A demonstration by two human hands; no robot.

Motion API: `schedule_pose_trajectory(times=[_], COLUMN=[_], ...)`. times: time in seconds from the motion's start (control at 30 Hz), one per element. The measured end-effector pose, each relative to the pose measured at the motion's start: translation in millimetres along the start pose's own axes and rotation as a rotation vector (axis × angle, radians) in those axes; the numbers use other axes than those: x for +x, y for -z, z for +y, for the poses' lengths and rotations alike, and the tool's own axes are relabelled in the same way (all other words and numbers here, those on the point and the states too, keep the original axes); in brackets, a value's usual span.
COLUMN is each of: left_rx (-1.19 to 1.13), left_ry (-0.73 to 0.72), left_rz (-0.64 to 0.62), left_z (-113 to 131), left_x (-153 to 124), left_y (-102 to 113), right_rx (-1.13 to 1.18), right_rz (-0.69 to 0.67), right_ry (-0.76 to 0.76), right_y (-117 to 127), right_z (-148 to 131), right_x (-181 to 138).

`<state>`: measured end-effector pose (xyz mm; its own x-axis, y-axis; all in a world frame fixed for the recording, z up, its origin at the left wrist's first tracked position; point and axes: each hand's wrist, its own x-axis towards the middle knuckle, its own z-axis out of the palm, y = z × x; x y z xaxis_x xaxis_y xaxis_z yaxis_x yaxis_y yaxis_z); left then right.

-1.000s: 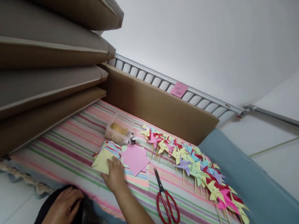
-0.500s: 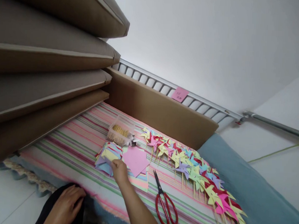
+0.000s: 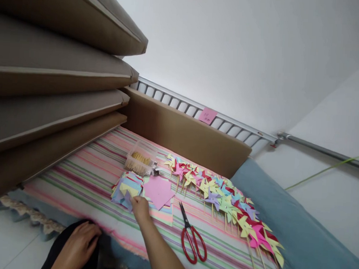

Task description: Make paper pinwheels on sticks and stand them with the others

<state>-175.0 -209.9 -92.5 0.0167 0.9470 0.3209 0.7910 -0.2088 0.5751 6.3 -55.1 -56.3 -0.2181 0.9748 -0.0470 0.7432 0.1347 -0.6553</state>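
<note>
"Paper, the purple sheet (image 3: 127,197): where?"
"Over the stack's (image 3: 134,181) near side, right hand (image 3: 140,208) pinching its right edge. Left hand (image 3: 81,239) rests on the knee (image 3: 58,237); grip, can't tell."
"Handling?"
"Light, probably, easily creased; take an edge gently."

On my feed I see a cloth (image 3: 82,177) striped in pink, green, white and maroon. The paper stack (image 3: 132,181) shows light blue, lilac, yellow and a little red; the loose sheet (image 3: 158,192) is plain pink. I make out red-handled, dark-bladed scissors (image 3: 187,224) and pinwheels (image 3: 213,198) in yellow, pink, red, blue, purple and green. The cushions (image 3: 56,54) are grey and brown, edged in off-white.
</note>
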Motion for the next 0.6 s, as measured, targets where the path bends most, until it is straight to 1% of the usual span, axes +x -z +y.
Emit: schedule_pose_trajectory(times=[0.13,0.27,0.43,0.5,0.57,0.6], left_rx=[-0.024,-0.063,-0.166,-0.283,-0.479,-0.616], left_ry=[-0.003,0.013,0.062,0.141,0.29,0.375], left_rz=[-0.005,-0.014,-0.028,-0.011,0.013,0.018], left_z=[1.8,2.4,3.0,8.6,21.2,30.3], left_x=[0.7,2.0,1.4,1.7,4.5,7.4], left_y=[2.8,5.1,8.4,12.1,17.2,20.1], right_rx=[-0.016,-0.041,-0.039,-0.026,-0.012,-0.007], right_rz=[-0.021,-0.036,0.035,0.086,0.152,0.188], right_ry=[0.077,0.109,0.098,0.089,0.1,0.119], right_y=[-2.0,0.3,1.3,8.0,21.3,29.9], right_z=[0.3,0.3,-2.5,-6.6,-14.0,-19.0], right_x=[-8.2,-12.1,-11.4,-7.8,-6.3,-8.0])
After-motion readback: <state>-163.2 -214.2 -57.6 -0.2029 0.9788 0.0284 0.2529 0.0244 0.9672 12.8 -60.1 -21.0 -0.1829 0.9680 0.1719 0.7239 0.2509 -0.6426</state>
